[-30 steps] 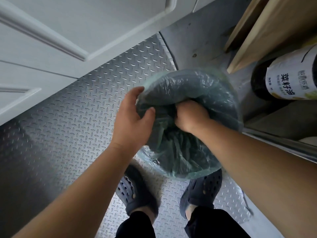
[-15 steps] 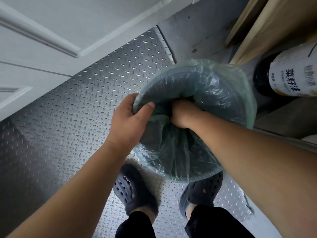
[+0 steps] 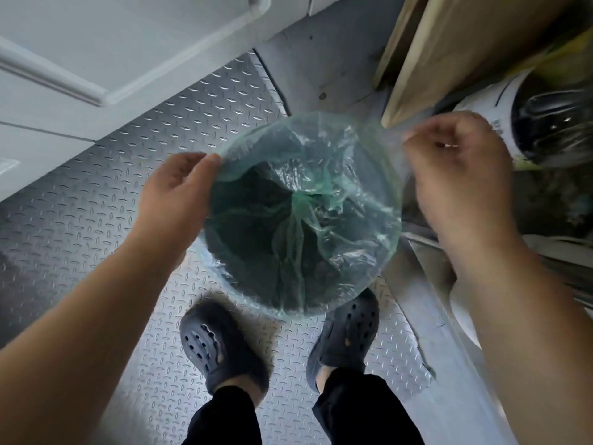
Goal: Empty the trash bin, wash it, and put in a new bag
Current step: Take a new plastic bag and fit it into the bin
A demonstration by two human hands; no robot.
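A floor point(image 3: 80, 226) of embossed metal plate is seen from above, bordered beyond the hands by a white panelled door point(image 3: 96, 43) and a grey sill point(image 3: 324, 65). Between the two hands a round bin point(image 3: 256, 245) is stood on the floor, lined with a thin green bag point(image 3: 321, 175) whose film is gathered toward the middle of the opening and folded out over the rim. The bag's edge on the near-left rim is pinched by the left hand point(image 3: 173, 194) between thumb and forefinger, the other fingers lying loosely beside the bin. The right hand point(image 3: 459, 175) is held at the far-right rim with its fingers curled; it is blurred, and a pale stretch of film appears to be drawn toward it, though a firm grip cannot be made out. Just beyond the right hand, wooden boards point(image 3: 449, 53) are leaned upright, and a dark bottle point(image 3: 545, 123) with a white label is lying close behind the knuckles. Below the bin, on the person's side of both hands, two dark perforated clogs point(image 3: 221, 345) are planted on the floor, with black trouser legs point(image 3: 224, 419) above them. To the right of the right forearm a grey ledge point(image 3: 449, 348) is run along the plate.
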